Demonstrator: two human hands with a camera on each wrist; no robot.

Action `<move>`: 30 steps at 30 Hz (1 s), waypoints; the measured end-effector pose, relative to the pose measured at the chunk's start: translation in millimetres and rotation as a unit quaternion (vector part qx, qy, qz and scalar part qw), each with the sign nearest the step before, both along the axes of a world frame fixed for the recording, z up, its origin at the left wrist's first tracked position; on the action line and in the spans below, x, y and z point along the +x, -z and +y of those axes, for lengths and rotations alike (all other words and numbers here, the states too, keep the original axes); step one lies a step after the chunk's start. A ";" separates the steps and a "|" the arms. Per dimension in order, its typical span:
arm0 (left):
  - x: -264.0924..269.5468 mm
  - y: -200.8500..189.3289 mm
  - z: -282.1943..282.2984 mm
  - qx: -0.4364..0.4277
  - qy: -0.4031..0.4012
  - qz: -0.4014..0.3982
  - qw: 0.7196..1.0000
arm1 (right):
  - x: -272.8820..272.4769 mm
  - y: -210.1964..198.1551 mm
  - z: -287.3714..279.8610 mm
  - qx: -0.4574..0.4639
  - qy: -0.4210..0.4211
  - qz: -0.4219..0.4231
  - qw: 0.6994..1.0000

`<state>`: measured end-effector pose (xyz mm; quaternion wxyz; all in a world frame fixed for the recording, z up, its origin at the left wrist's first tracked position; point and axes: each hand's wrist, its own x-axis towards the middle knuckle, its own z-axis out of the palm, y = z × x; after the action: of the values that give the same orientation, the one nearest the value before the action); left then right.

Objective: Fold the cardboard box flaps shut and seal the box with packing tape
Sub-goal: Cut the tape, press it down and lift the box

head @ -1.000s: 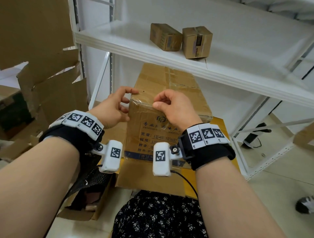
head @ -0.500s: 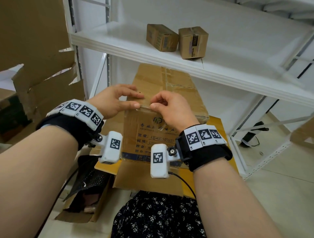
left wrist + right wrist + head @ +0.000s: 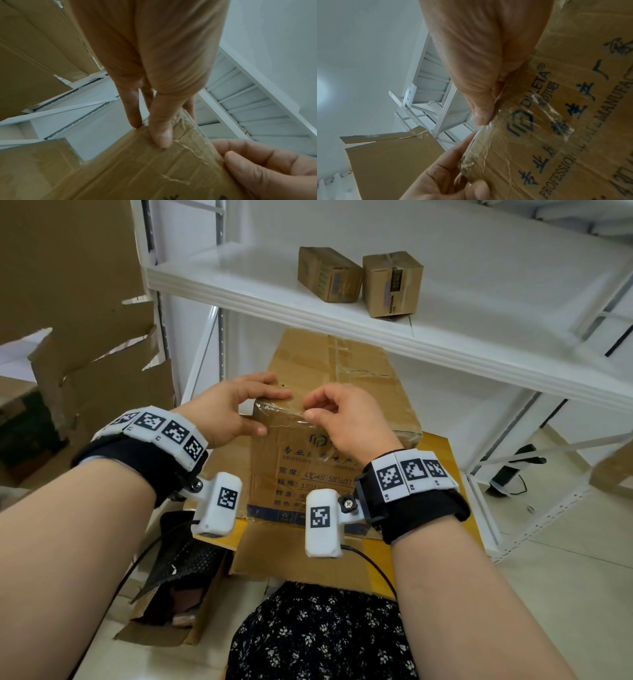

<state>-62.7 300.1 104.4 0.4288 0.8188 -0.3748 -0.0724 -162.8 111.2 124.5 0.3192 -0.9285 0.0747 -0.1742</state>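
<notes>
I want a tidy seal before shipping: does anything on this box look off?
Yes. The clear tape over the near top edge of the box lies wrinkled and puckered, not flat, where the left hand presses and the right hand pinches it.

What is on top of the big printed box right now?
Wrinkled clear tape over the box's near edge, the left hand's fingers pressing it, the right hand pinching it. The contents are hidden.

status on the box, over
Left hand pressing tape onto box near top edge. Right hand pinching tape there. Box closed on top. Nothing blocking.
</notes>
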 end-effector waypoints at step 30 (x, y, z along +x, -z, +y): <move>-24.0 -31.3 -47.0 0.048 -0.012 -0.116 0.992 | -44.5 -7.7 -56.8 -0.050 0.167 -0.013 0.985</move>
<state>-86.8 253.1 135.6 0.3436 0.8458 -0.4081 0.0106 -207.3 54.4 132.2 0.2394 -0.9154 0.2157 -0.2411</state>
